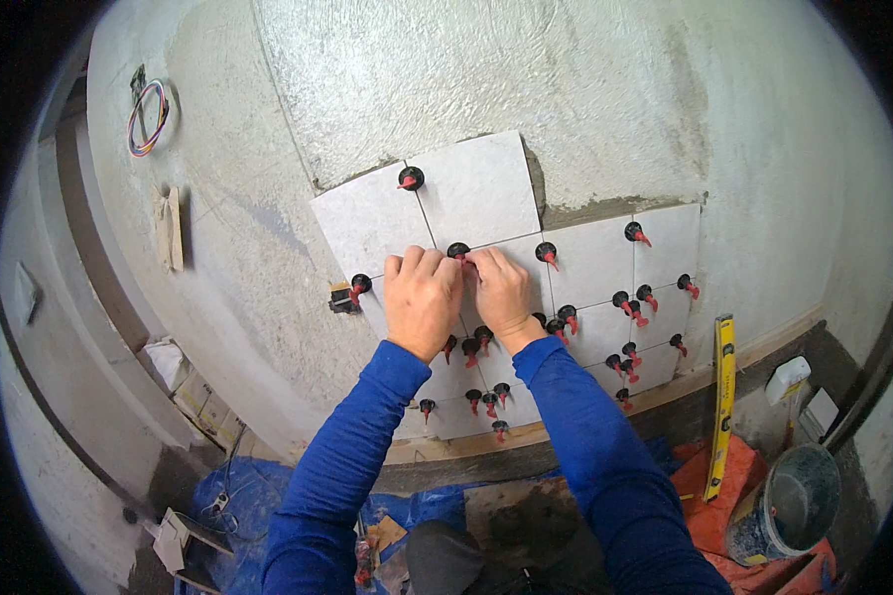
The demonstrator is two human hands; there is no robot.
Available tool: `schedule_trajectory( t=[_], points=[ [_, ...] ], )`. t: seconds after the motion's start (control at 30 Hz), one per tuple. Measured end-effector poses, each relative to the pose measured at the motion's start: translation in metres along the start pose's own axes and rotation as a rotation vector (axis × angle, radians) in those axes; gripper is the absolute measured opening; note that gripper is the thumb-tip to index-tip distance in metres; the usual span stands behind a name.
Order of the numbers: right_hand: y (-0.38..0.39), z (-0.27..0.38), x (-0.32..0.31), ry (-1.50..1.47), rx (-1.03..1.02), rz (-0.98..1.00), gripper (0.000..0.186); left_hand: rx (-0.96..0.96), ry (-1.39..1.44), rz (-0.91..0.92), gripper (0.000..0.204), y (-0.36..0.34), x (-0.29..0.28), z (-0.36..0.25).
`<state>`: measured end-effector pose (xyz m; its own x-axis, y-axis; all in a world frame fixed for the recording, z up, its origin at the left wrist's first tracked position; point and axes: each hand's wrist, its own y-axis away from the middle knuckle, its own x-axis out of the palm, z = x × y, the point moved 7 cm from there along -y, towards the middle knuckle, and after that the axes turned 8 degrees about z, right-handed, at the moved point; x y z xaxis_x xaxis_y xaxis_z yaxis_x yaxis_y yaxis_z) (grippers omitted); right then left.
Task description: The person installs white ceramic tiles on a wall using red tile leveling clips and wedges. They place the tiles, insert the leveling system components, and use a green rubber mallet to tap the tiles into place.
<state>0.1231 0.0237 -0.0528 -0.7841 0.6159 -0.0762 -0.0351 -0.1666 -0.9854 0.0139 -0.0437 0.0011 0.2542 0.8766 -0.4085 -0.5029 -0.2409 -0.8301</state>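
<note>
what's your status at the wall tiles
Bare left hand, bare right hand at red-handled round black clip. Clip at joint between flat white tiles. No obstruction visible.

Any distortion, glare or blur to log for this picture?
Head view: black fisheye vignette around the edges, with the level bowing slightly; head view: pale sheen on the upper wall, its texture still readable; head view: left hand and right hand show no obvious motion blur.
</note>
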Motion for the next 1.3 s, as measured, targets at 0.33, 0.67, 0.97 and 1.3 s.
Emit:
schedule_trajectory(
  t=[0.33,0.67,0.97,1.3],
  points=[
    [-0.001,0.002,-0.002,-0.017,-0.021,0.024,0.008,-0.106,-0.093,-0.035,0.019,-0.005,0.000,-0.005],
    [0.001,-0.001,0.000,-0.025,0.022,0.022,0.010,-0.311,-0.140,-0.018,0.025,-0.004,0.015,-0.005],
    [0.000,-0.003,0.002,-0.039,0.054,0.021,0.009,-0.339,-0.093,0.035,0.025,-0.003,0.015,-0.005],
    [0.004,0.022,-0.021,-0.020,0.066,0.086,0.019,-0.363,0.113,0.023,0.023,0.012,-0.010,0.019]
  ],
)
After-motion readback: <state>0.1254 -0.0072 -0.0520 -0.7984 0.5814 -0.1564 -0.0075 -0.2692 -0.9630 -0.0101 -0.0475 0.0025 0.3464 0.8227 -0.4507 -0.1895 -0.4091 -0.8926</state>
